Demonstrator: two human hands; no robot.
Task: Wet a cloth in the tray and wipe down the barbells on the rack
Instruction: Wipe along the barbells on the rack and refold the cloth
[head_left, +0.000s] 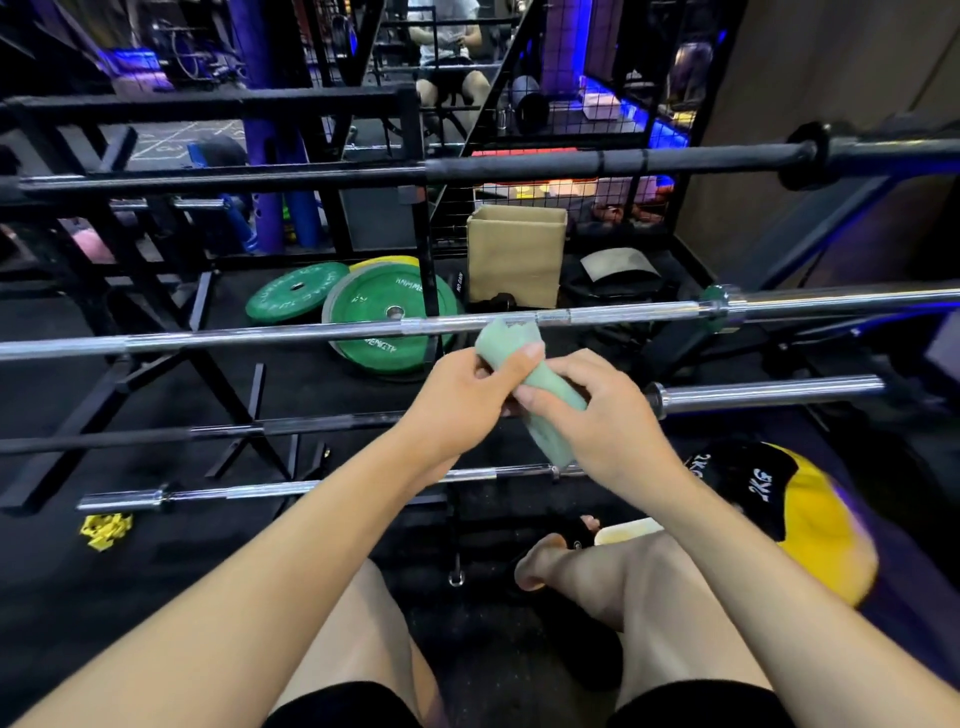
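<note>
Black rubber gym flooring (322, 374) lay behind the steel barbells (260, 335) on the rack; both forearms reached forward, left hand (457, 400) and right hand (597, 421) gripping a rolled pale-green cloth (540, 379) just below the chrome bar; its lower end was hidden behind the right hand.

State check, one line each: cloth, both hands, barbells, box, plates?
cloth: rolled up, held by both hands
left hand: gripping cloth's upper end
right hand: gripping cloth's lower part
chrome barbell: racked, untouched
black barbell: racked above
cardboard box: open
green plates: on the floor
</note>
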